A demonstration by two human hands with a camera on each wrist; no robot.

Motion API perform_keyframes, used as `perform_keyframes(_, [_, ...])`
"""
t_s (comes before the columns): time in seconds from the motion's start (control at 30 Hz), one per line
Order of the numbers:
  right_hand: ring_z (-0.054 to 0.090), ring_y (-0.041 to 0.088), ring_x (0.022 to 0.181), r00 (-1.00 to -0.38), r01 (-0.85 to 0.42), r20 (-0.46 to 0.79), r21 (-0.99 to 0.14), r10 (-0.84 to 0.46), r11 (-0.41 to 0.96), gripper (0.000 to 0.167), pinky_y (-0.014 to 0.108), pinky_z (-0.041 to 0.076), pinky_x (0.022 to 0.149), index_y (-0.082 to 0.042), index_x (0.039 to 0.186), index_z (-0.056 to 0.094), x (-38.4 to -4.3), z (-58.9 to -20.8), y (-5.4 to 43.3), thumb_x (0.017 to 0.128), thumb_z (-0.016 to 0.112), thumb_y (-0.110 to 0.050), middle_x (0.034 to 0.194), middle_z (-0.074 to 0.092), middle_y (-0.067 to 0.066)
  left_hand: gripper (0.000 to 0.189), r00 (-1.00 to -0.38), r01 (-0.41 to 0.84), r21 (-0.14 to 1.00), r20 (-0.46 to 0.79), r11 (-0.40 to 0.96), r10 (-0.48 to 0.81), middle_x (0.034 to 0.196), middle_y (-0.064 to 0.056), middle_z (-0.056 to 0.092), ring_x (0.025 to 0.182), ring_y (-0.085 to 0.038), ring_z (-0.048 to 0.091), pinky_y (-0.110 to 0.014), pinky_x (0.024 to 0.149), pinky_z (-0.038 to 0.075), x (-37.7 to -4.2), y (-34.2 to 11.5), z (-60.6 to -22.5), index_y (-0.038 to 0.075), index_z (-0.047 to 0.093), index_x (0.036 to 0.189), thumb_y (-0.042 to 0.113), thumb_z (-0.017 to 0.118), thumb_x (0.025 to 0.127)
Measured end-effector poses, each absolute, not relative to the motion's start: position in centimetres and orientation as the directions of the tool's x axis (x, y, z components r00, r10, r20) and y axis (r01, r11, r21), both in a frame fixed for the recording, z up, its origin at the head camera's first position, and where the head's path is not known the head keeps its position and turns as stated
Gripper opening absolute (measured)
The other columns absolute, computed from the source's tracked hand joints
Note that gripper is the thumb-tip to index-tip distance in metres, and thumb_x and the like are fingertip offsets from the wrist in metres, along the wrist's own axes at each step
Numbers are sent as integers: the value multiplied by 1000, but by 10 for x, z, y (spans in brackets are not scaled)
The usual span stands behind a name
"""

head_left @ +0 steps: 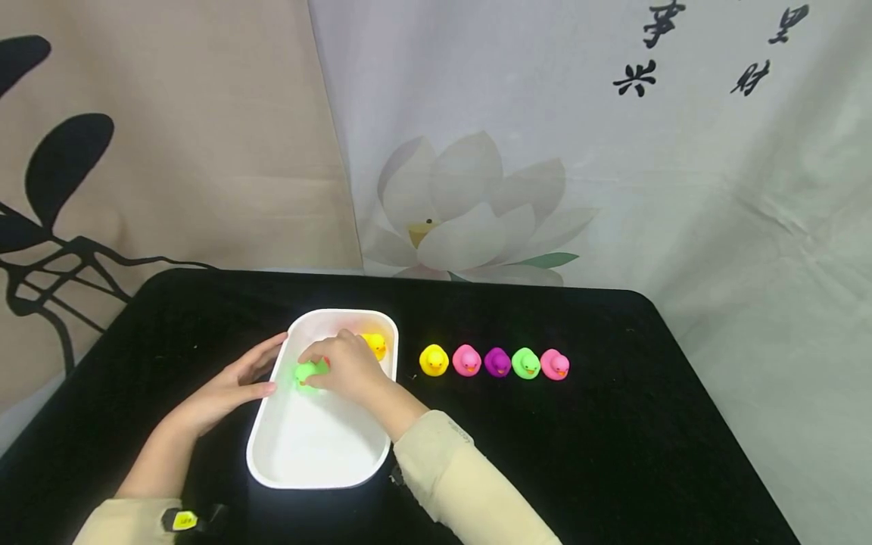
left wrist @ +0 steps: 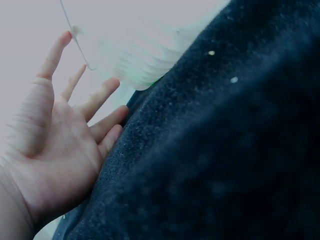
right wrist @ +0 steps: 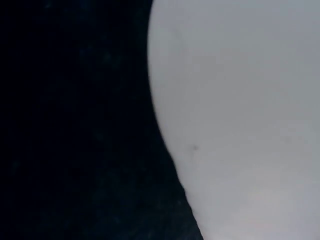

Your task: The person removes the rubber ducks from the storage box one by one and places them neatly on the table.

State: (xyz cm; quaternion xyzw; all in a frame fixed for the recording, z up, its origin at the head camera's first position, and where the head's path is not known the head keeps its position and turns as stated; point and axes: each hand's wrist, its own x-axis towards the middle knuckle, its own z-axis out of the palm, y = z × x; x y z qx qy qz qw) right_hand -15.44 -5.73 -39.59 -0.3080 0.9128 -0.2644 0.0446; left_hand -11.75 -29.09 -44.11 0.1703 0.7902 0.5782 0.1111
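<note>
duck [head_left: 309,370], green: inside white tray [head_left: 320,450], pinched by right hand [head_left: 350,369]. left hand [head_left: 235,382]: grip spread, at tray's left rim. handling, as judged: light pinch, low release, tray steadied. surface [head_left: 613,431]: black; five-duck row [head_left: 497,362] right of tray. room: lotus-print cloth [head_left: 681,182] behind.

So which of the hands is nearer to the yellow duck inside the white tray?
Right. The right hand is just beside the yellow duck, pinching a green duck; the left hand touches the white tray's left rim, farther away.
</note>
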Motion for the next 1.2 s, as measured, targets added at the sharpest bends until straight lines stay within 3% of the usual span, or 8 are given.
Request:
perform_keyframes(0.33, [49,5,93,-813,-500,98,-621,-574,603,32,11,37,73,-28,111,73,-150,-387,-48,80,79,-27,99,66,-21,72,-916,139,951,17,278,400,153,-17,26,132,-45,29,-70,91,35,-118,-290,-440,16,23,151,12,59,89])
perform_keyframes(0.57, [48,5,93,-808,-507,169,-688,-564,520,32,11,39,73,-25,110,73,-145,-382,-38,79,79,-23,100,66,-21,72,-913,134,954,13,269,409,153,-17,26,132,-41,31,-69,92,35,-118,-290,-440,18,23,151,13,59,89])
perform_keyframes(0.9, [45,4,99,-798,-539,254,-706,-546,459,30,14,40,83,-22,108,74,-139,-366,-24,78,80,-20,103,68,-17,72,-918,119,955,2,271,396,153,-15,27,132,-43,29,-69,92,35,-118,-290,-440,19,25,151,14,60,89])
perform_keyframes(1.2, [46,6,102,-796,-541,291,-736,-530,408,31,20,48,81,-20,105,75,-131,-362,-5,76,81,-15,99,68,-16,72,-922,116,955,2,273,387,153,-16,27,133,-45,29,-68,92,36,-118,-290,-441,19,25,151,14,61,89])
